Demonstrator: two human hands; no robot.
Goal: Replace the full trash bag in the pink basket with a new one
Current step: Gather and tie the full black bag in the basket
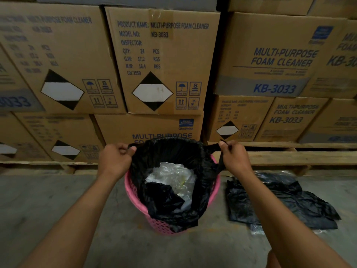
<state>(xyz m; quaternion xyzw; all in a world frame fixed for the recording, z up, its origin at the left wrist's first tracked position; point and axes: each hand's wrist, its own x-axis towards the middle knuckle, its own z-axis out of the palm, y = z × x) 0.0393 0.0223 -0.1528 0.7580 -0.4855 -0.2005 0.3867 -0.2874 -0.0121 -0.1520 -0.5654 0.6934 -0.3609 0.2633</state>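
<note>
The crinkled black plastic trash bag (pixel 170 200), holding clear plastic scraps, sits in the pink perforated basket (pixel 213 192). My left hand (pixel 116 159) and right hand (pixel 234 157) each pinch a handle, pulled apart above the rim.

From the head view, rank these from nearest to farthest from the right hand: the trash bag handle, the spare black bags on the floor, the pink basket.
1. Trash bag handle: in the right hand's grip.
2. Pink basket: just below, toward the left.
3. Spare black bags: on the floor, lower right.
</note>
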